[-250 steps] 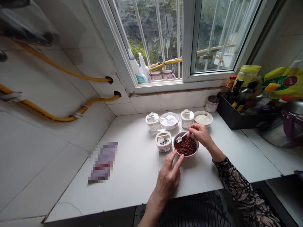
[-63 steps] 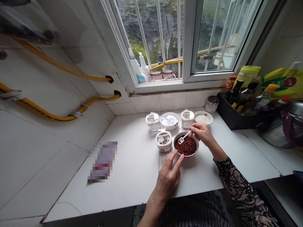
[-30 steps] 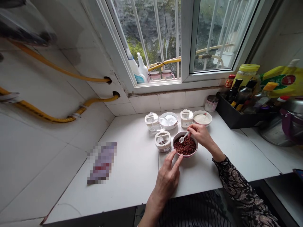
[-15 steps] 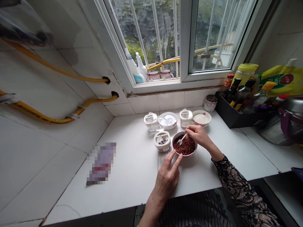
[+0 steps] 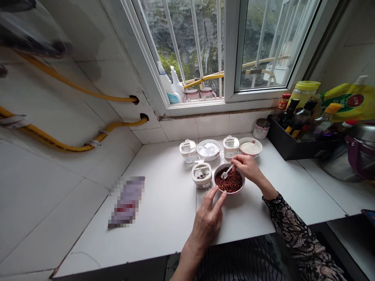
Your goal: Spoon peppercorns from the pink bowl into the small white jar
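A round bowl [image 5: 229, 192] full of dark red-brown peppercorn-like grains stands on the white counter. My right hand [image 5: 244, 166] pinches the handle of a small white spoon [image 5: 225, 174], whose head rests at the surface of the grains. Two fingertips of my left hand [image 5: 209, 214] touch the bowl's near rim, its fingers apart. Just left of the bowl is a clear jar with a cream lid [image 5: 202, 175]. Behind stand two more lidded jars [image 5: 188, 150] [image 5: 231, 146], a bowl of white powder [image 5: 208, 149] and a bowl of pale grains [image 5: 250, 147].
A black box [image 5: 299, 148] of sauce bottles stands at the back right, beside a metal pot [image 5: 336, 166]. A dark-lidded jar [image 5: 261, 128] is near the window wall. On the counter's left lies a blurred purple packet [image 5: 127, 201].
The view has shifted slightly. The spoon's head has tilted a little in the grains; both hands keep nearly the same places at the bowl.
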Motion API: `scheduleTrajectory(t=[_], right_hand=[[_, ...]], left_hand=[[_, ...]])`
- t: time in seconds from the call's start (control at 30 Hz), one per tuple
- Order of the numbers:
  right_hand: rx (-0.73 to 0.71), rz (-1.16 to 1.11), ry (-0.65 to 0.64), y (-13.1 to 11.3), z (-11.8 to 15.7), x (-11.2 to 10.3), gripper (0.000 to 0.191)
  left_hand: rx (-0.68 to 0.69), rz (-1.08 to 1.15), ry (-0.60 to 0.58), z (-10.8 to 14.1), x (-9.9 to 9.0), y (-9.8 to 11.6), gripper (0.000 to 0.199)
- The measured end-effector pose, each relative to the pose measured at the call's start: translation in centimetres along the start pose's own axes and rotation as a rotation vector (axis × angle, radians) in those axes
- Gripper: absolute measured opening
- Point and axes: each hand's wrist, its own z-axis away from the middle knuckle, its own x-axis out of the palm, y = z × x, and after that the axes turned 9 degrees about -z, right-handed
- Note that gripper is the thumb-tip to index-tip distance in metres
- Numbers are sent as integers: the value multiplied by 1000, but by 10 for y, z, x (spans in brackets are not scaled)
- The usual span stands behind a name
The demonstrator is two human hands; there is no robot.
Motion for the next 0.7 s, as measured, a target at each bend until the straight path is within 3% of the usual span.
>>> scheduleTrajectory(t=[0.2, 0.33, 0.47, 0.57, 0.63, 0.7], right_hand=[[103, -191, 7, 4, -3, -4, 16], [129, -380, 38, -1, -4, 1, 30], [-73, -398, 104, -12, 3, 24, 31], [-373, -214, 88, -18, 13, 41, 21], [-538, -82, 37, -20, 17, 43, 18], [-586, -29, 38, -20, 18, 37, 17]], left_hand=[[-6, 10, 8, 1, 1, 0, 75], [-2, 16, 27, 0, 3, 0, 75], [10, 6, 41, -1, 3, 0, 75], [17, -14, 43, -2, 3, 0, 75], [18, -21, 49, -2, 3, 0, 75], [18, -18, 54, -2, 3, 0, 75]])
